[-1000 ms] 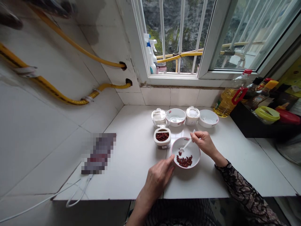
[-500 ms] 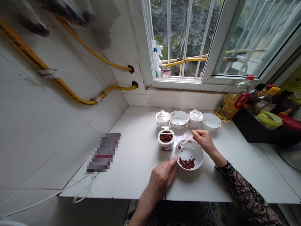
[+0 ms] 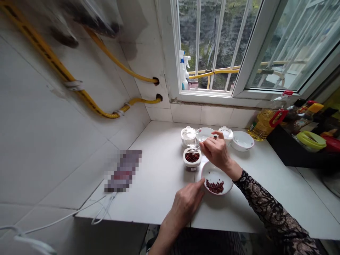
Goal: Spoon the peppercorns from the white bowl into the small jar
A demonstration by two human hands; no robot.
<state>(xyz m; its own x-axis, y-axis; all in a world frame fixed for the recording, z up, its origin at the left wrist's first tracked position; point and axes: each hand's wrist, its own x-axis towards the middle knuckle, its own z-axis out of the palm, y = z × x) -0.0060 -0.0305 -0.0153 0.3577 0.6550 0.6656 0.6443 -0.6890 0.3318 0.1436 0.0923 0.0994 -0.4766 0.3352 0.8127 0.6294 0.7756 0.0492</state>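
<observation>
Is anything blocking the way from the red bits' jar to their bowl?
Nothing visible: the open spice jar stands right beside the bowl. The right hand holds a white spoon at the jar's opening; the left hand touches the bowl's left rim.

The right hand [image 3: 215, 150] hides one end of the spoon [image 3: 196, 149], part of the back bowl [image 3: 203, 131] and some of the front bowl's [image 3: 218, 171] far rim. Where the spoon meets the jar [image 3: 192, 167], it's too small for me to make out. The dark thing [image 3: 123, 171] is blurred into squares. Overhead, the bags [image 3: 102, 21] run off the top, contents unclear.
</observation>
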